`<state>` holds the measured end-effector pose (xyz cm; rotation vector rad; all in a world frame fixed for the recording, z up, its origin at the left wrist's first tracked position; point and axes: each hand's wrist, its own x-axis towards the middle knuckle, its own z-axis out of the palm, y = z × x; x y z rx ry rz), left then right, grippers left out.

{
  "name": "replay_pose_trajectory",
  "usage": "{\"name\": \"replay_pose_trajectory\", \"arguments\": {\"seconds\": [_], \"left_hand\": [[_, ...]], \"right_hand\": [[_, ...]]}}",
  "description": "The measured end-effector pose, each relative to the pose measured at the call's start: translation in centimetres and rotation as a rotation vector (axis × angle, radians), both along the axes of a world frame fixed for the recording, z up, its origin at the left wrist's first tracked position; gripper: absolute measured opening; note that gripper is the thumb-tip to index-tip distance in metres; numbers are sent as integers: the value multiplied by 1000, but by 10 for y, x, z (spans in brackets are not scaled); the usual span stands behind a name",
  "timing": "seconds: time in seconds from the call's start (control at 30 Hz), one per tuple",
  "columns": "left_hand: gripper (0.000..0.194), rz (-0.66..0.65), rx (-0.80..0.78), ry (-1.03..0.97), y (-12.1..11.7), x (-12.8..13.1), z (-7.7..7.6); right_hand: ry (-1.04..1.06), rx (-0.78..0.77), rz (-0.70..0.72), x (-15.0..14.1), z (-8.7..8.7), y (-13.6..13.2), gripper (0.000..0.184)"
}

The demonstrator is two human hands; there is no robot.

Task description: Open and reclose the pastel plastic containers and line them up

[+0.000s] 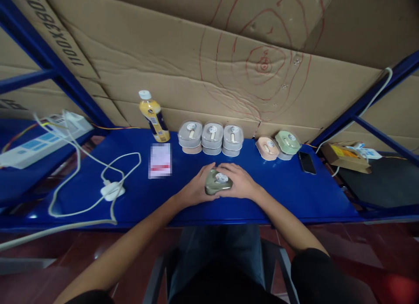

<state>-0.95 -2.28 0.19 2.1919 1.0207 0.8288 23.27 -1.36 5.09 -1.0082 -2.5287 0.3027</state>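
Note:
Between my two hands is a dark green lidded box [212,185] with a round sticker on its clear top, just above the blue table. My left hand [198,187] closes on its left side, and my right hand [240,181] wraps its right and far sides. Behind it stand stacked grey lidded boxes [212,136] in a row, with a pink one at the bottom of the left stack. To the right sit a pink box [267,148] and a light green box [288,141] on top of a grey one.
A yellow drink bottle [155,118] and a blurred card [160,160] are at the left. A white charger [112,191] lies with looped cables further left. The phone [307,163] is at the right. Cardboard [163,46] walls the back; blue frame posts [376,103] flank the table.

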Motion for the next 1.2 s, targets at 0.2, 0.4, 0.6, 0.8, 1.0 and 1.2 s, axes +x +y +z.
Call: {"name": "replay_pose_trajectory", "arguments": {"seconds": [0.2, 0.4, 0.6, 0.8, 1.0, 1.2], "left_hand": [[116, -34, 13, 11, 0, -1, 4], [113, -42, 14, 34, -1, -2, 6], [107, -44, 29, 52, -3, -2, 8], [101, -30, 17, 80, -2, -3, 7], [78, -21, 28, 141, -3, -3, 8], [73, 2, 6, 160, -5, -1, 15]], "right_hand": [[44, -20, -10, 3, -5, 1, 91], [50, -33, 12, 3, -4, 4, 88], [-31, -15, -17, 11, -9, -16, 95], [-83, 57, -250, 40, -20, -71, 92], [-148, 154, -768, 56, -32, -124, 95], [-171, 144, -897, 65, -25, -63, 94]]}}
